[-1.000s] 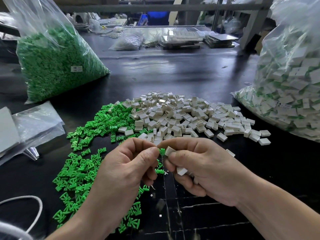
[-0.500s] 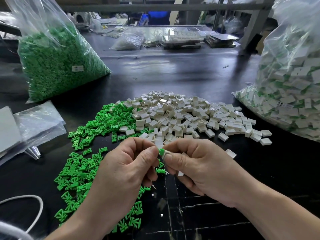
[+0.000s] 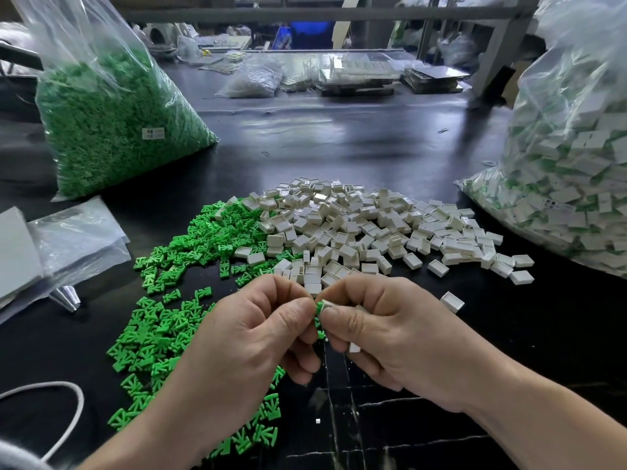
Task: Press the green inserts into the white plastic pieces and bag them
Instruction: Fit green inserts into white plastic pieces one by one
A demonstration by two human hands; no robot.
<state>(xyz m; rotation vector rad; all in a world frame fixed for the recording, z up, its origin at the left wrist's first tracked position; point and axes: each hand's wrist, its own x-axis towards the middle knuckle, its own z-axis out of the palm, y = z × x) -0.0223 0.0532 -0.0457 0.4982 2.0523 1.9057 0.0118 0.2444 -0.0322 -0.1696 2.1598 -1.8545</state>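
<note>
Black surface [image 3: 339, 147] flanked by green-filled bag [image 3: 112, 123] and white-filled bag [image 3: 570, 157] | bare stretch seen between | green insert [image 3: 319, 309] pinched by left hand [image 3: 251, 337], white piece [image 3: 327, 303] by right hand [image 3: 403, 337]

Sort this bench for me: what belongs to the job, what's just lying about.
Job: left hand and right hand pinching a green insert against a white piece; loose green inserts; loose white pieces; bag of inserts; bag of finished pieces.
Lying about: flat clear bags; white cord; far-side clutter.
</note>
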